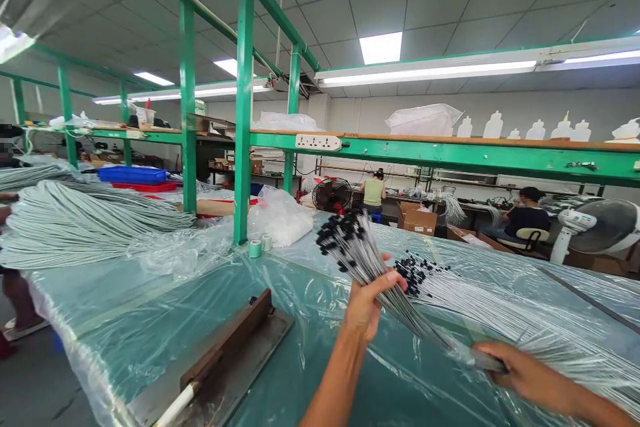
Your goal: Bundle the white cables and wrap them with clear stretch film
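Bundle aloft above the tabletop, fingers of the left hand clamped round it below the black tips, those of the right hand closed on its tail, as I read it, against splaying; loose wires beyond.

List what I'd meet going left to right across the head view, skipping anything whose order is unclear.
Pale grey cable bundle → green tape roll → left hand, gripping black-tipped wires → right hand → white fan.
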Tool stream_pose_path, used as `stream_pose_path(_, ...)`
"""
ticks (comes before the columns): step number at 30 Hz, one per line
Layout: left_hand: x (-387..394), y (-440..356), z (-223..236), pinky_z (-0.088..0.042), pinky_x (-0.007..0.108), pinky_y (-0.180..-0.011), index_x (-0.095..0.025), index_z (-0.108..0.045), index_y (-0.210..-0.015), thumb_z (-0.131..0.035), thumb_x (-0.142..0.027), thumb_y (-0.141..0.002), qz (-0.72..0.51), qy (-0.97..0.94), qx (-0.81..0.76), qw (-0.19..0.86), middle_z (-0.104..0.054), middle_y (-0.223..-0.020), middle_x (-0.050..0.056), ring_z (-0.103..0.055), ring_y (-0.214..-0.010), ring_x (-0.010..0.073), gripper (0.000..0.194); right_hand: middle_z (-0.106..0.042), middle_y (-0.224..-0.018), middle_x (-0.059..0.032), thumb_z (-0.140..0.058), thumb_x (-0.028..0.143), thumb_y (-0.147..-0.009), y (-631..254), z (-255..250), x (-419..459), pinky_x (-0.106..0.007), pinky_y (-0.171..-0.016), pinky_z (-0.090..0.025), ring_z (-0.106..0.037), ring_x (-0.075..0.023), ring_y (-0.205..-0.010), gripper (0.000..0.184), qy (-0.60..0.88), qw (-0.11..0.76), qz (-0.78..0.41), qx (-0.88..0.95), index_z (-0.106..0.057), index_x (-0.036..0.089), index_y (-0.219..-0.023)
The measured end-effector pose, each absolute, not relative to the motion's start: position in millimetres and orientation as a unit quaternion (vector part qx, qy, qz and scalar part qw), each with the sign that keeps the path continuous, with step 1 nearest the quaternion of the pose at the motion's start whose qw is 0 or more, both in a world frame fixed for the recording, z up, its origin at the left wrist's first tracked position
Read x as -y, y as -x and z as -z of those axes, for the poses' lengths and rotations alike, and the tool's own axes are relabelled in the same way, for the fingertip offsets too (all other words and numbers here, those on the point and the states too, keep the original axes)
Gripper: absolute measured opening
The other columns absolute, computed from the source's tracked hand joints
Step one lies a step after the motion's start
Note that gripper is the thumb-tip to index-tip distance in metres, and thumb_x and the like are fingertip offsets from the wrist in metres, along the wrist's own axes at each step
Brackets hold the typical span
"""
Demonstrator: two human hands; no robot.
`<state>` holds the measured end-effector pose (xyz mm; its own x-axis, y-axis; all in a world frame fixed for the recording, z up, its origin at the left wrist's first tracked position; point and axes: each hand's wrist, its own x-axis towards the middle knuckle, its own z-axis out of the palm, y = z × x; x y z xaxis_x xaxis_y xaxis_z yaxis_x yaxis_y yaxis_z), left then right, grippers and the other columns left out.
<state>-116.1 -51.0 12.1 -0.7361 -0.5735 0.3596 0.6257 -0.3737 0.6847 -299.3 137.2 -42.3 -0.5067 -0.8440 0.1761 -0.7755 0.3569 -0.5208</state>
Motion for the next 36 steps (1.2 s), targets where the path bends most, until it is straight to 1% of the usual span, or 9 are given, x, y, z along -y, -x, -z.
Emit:
stream_pose_path(5, 39.3, 133.9, 0.8, -0.043, 0.028, -0.06, -0.011, -0.059, -0.072, -0.075, -0.02, -0.048, 0.803, -0.006, 0.501, 0.323, -0.059, -0.061, 0.001, -0.057, -0.054, 0.0143, 0.03, -0.067, -0.094, -0.0039, -0.053, 0.009, -0.046, 300.8, 51.3, -115.1, -0.041, -0.08, -0.047, -0.059, -0.0319, -0.092, 0.048, 0.552, 0.132, 0.169, -0.806, -0.069, 0.03, -0.087)
stream_pose_path(7, 39.0, 135.6, -2.9, -0.043, 0.028, -0.06, -0.011, -0.059, -0.07, -0.075, -0.021, -0.049, 0.802, 0.012, 0.51, 0.312, -0.059, -0.061, 0.001, -0.057, -0.054, 0.0142, 0.028, -0.062, -0.107, -0.0047, -0.055, 0.019, -0.059, 301.5, 15.1, -110.4, -0.044, -0.09, -0.041, -0.052, -0.0321, -0.103, 0.044, 0.536, 0.088, 0.194, -0.817, -0.064, 0.027, -0.101)
stream_pose_path(9, 40.1, 135.5, -8.8, -0.043, 0.028, -0.062, -0.012, -0.058, -0.073, -0.074, -0.022, -0.051, 0.8, 0.031, 0.516, 0.306, -0.059, -0.063, 0.001, -0.057, -0.055, 0.0141, 0.028, -0.044, -0.129, 0.0007, -0.04, 0.04, -0.078, 295.6, -40.9, -106.8, -0.041, -0.102, -0.027, -0.036, -0.0247, -0.12, 0.044, 0.527, 0.027, 0.255, -0.81, -0.047, 0.03, -0.121)
stream_pose_path(13, 40.8, 136.2, -16.1, -0.043, 0.027, -0.061, -0.011, -0.058, -0.074, -0.074, -0.021, -0.051, 0.795, 0.048, 0.534, 0.284, -0.059, -0.063, 0.002, -0.057, -0.056, 0.0141, 0.03, -0.031, -0.137, 0.0074, -0.023, 0.053, -0.084, 257.9, -148.8, -95.5, -0.05, -0.101, -0.026, -0.027, -0.0244, -0.125, 0.045, 0.537, -0.117, 0.485, -0.68, -0.036, 0.039, -0.124)
stream_pose_path(15, 40.0, 137.7, -16.4, -0.043, 0.028, -0.061, -0.01, -0.058, -0.074, -0.074, -0.021, -0.051, 0.793, 0.054, 0.538, 0.282, -0.059, -0.062, 0.002, -0.057, -0.057, 0.0143, 0.03, -0.028, -0.138, 0.0086, -0.021, 0.051, -0.085, 233.2, -171.7, -84.0, -0.047, -0.104, -0.019, -0.023, -0.0218, -0.127, 0.044, 0.578, -0.181, 0.481, -0.634, -0.035, 0.039, -0.125)
stream_pose_path(21, 43.2, 138.2, -16.8, -0.043, 0.026, -0.06, -0.01, -0.06, -0.068, -0.074, -0.02, -0.049, 0.806, 0.064, 0.51, 0.294, -0.06, -0.061, 0.003, -0.056, -0.057, 0.0138, 0.025, -0.038, -0.133, 0.0006, -0.041, 0.054, -0.079, 197.1, -151.1, -48.5, -0.044, -0.097, -0.036, -0.038, -0.0234, -0.119, 0.057, 0.731, -0.039, 0.166, -0.661, -0.03, 0.032, -0.13)
stream_pose_path(26, 46.9, 134.0, -20.9, -0.044, 0.029, -0.063, -0.011, -0.061, -0.072, -0.074, -0.021, -0.05, 0.805, 0.061, 0.514, 0.289, -0.061, -0.065, 0.004, -0.058, -0.06, 0.0154, 0.027, -0.04, -0.132, 0.0004, -0.033, 0.054, -0.082, 199.7, -157.9, -37.5, -0.044, -0.1, -0.03, -0.037, -0.0217, -0.119, 0.05, 0.71, -0.111, 0.233, -0.655, -0.036, 0.031, -0.127)
stream_pose_path(31, 48.7, 132.1, -23.2, -0.045, 0.028, -0.061, -0.01, -0.061, -0.068, -0.075, -0.02, -0.047, 0.802, 0.06, 0.527, 0.275, -0.06, -0.062, 0.004, -0.056, -0.058, 0.0147, 0.026, -0.037, -0.134, -0.0004, -0.04, 0.059, -0.076, 188.8, -167.2, -29.1, -0.043, -0.097, -0.033, -0.038, -0.0237, -0.119, 0.061, 0.754, -0.037, 0.115, -0.646, -0.032, 0.029, -0.129)
stream_pose_path(36, 50.2, 131.2, -23.3, -0.044, 0.029, -0.062, -0.011, -0.062, -0.072, -0.075, -0.021, -0.047, 0.796, 0.063, 0.538, 0.271, -0.061, -0.064, 0.004, -0.056, -0.06, 0.0154, 0.03, -0.031, -0.137, 0.0025, -0.033, 0.055, -0.082, 181.3, -176.3, -21.1, -0.04, -0.103, -0.025, -0.029, -0.0188, -0.124, 0.053, 0.759, -0.152, 0.209, -0.597, -0.034, 0.029, -0.128)
